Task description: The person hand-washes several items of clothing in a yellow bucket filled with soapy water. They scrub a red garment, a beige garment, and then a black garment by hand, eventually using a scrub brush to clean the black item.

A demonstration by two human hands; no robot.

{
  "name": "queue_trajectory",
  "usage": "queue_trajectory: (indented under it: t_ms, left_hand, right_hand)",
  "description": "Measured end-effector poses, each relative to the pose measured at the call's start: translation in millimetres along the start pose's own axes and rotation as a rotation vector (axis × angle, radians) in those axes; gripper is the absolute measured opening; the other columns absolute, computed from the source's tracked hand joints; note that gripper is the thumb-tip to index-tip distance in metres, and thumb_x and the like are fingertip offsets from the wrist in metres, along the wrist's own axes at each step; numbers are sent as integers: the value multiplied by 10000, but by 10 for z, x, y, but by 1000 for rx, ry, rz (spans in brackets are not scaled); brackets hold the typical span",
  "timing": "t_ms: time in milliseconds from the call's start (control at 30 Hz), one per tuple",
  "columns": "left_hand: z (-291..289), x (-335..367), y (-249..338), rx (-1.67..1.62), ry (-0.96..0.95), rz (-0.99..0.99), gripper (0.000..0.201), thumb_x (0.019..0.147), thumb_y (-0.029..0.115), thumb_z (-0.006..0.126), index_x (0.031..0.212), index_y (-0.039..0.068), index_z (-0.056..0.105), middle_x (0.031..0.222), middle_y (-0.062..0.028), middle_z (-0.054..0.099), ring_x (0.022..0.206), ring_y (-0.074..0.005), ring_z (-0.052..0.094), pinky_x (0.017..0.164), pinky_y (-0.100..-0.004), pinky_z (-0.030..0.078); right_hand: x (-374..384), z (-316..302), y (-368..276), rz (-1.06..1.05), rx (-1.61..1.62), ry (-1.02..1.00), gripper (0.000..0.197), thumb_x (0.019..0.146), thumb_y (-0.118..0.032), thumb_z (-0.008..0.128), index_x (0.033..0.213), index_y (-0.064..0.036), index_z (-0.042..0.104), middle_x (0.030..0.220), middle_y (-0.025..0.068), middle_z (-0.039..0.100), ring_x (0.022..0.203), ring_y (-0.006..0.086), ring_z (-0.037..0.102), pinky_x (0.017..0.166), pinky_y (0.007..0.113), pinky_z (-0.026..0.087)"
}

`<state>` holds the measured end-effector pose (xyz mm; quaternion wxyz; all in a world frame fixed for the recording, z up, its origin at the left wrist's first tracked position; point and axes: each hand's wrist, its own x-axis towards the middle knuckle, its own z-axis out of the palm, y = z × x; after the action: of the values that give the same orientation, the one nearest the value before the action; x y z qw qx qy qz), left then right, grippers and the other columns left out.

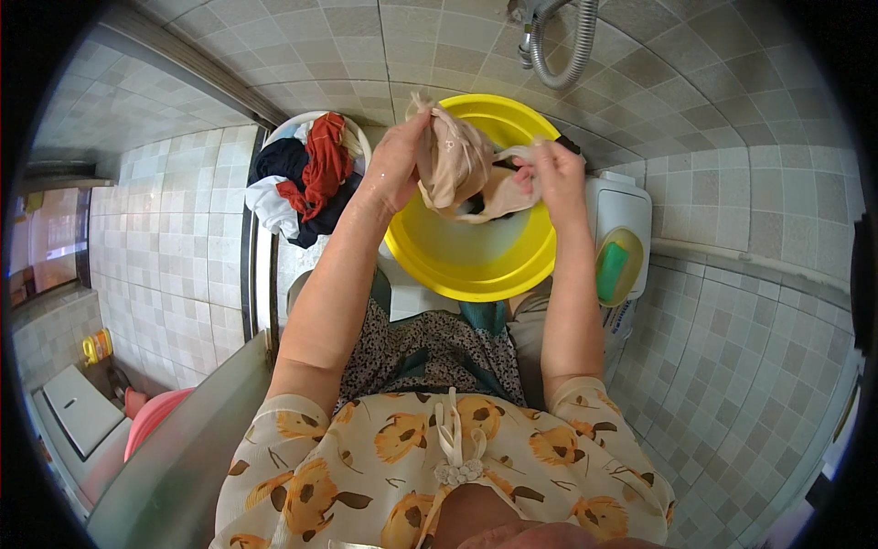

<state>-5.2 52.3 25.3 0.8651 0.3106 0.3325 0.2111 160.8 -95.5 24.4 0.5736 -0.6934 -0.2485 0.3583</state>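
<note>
A wet beige garment [455, 163] is stretched between my two hands above a round yellow basin [413, 261]. My left hand [400, 162] grips its bunched part, over the basin's left rim. On the other side, my right hand [557, 178] has its fingers closed on a thinner stretch of the same cloth. Cloudy water [480, 245] lies in the basin. Something dark shows behind the hanging fabric, too covered to make out. The garment's exact kind cannot be told from its folds.
A white tub [363, 145] heaped with red, navy and white clothes [311, 178] stands left of the basin. To the right, a green soap bar [612, 268] lies in a dish on a white container [631, 203]. A metal hose [569, 57] hangs from the tiled wall.
</note>
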Motion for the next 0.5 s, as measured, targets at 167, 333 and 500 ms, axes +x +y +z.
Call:
queue_trajectory:
  t_ms: [167, 333, 500]
  left_hand:
    - [81, -68, 74, -40, 58, 59, 385, 959, 343, 451, 1084, -7, 552, 1039, -80, 599, 943, -167, 571, 832, -294, 460]
    - [14, -88, 41, 47, -112, 67, 428, 939, 375, 473, 1165, 17, 543, 1101, -63, 588, 990, -167, 570, 864, -289, 455]
    - [-89, -53, 153, 310, 20, 152, 385, 942, 371, 469, 1017, 22, 614, 939, -20, 615, 882, -108, 566, 767, -249, 450]
  right_hand:
    - [1, 244, 253, -265, -418, -341, 439, 839, -343, 652, 1107, -12, 548, 996, 151, 611, 774, 211, 635, 706, 298, 497]
    - [-136, 448, 246, -145, -472, -380, 424, 807, -260, 645, 1127, -22, 502, 1060, 187, 589, 907, 337, 619, 807, 397, 475]
    - [92, 193, 520, -272, -386, 104, 263, 830, -82, 497, 1087, -30, 508, 867, 151, 620, 800, 279, 621, 740, 365, 473]
